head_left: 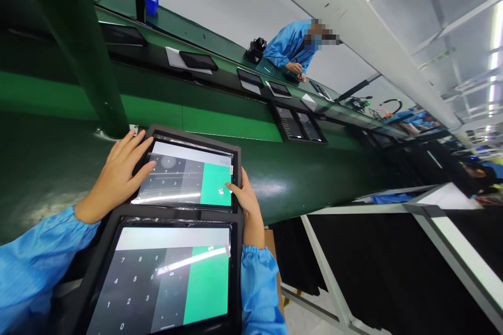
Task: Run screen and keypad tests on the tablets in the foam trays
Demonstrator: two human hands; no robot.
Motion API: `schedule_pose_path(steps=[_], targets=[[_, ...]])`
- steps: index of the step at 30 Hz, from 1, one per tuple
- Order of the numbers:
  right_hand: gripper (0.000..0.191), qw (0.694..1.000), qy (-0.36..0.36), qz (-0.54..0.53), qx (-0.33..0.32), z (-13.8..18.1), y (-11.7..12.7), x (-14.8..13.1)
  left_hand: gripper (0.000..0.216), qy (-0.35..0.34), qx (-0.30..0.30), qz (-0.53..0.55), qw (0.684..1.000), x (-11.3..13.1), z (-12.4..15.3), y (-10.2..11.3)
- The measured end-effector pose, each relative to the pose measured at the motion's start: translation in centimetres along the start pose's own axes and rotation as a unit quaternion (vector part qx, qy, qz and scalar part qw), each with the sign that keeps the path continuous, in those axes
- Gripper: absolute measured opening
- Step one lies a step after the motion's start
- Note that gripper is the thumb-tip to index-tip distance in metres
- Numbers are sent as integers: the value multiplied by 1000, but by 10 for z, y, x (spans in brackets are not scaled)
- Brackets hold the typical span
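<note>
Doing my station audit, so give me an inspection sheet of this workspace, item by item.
Surface: green conveyor belt, glossy.
Job's things: far tablet and near tablet, both in black frames, keypad screens lit.
Clutter: blue bin on the far ledge.
Hands: left hand lies open on the far tablet's left edge; right hand grips its right edge.
Cables: loose cables far down the line.
Surroundings: more tablets along the line; a co-worker in blue beyond.
</note>
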State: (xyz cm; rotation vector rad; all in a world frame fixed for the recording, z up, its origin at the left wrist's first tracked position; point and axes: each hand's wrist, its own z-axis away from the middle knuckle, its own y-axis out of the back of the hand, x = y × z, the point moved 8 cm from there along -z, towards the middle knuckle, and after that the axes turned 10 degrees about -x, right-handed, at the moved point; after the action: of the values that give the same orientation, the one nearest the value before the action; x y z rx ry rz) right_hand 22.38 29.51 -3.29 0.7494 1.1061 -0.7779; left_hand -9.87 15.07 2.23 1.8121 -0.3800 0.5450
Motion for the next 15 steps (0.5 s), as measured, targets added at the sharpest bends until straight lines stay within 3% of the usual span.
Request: schedule_pose_path(steps=[3,9,15], targets=[[85,1000,4,13,3,2,0,-3,57,-1,0,16,1000,-1,-1,-2],[98,1000,-1,11,-29,10,-4,-6,57,-1,-7,35,999,-4,-1,-4],[86,1000,-5,13,-3,4,-5,-8,66,-3,-9,45,999,-3,-2,-2]])
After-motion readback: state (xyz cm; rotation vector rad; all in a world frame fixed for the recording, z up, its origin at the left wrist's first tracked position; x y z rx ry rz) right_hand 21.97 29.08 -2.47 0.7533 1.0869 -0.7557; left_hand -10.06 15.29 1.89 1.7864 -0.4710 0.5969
